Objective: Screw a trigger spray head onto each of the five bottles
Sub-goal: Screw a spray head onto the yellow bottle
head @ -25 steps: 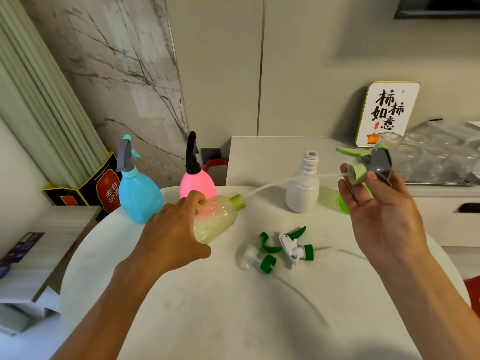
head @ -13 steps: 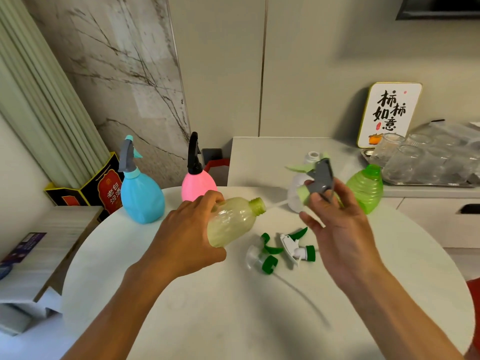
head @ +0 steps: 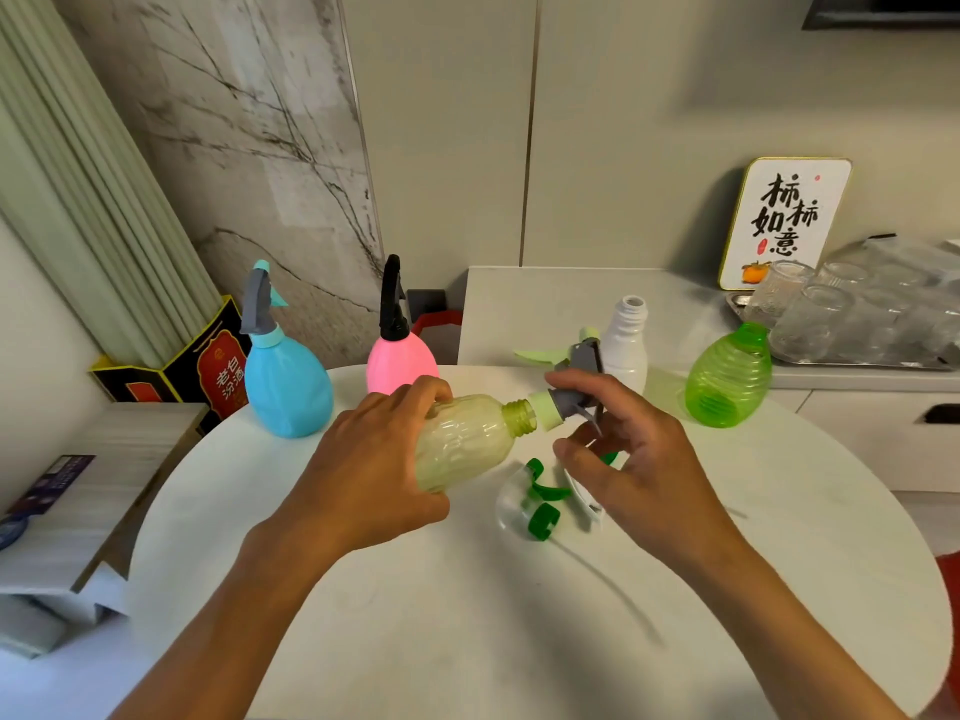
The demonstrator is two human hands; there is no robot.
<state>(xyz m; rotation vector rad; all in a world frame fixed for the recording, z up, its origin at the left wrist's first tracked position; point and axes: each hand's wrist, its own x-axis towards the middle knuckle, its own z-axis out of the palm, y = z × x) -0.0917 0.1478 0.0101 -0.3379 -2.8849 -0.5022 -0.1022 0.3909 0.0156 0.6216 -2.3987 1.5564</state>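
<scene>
Bottles: pale yellow point(head: 467, 439), blue point(head: 288, 392), pink point(head: 400, 363), white point(head: 626, 345), ribbed green point(head: 727, 381). Spray head point(head: 571, 387) grey, light-green collar. Bench point(head: 467, 615) white. Wall panel point(head: 249, 122) grey-veined marble.

Five bottles, five spray heads, around one round table point(head: 363, 641).

Two bottles, blue point(head: 289, 392) and pink point(head: 400, 363), stand capped at the table's far left edge; three are open: yellow-green point(head: 467, 439) above the table's middle, white point(head: 626, 350) and green point(head: 727, 381) at its far right. One grey-green head point(head: 569, 387) is at the yellow-green neck; two green-collared heads point(head: 540, 506) lie mid-table.
</scene>
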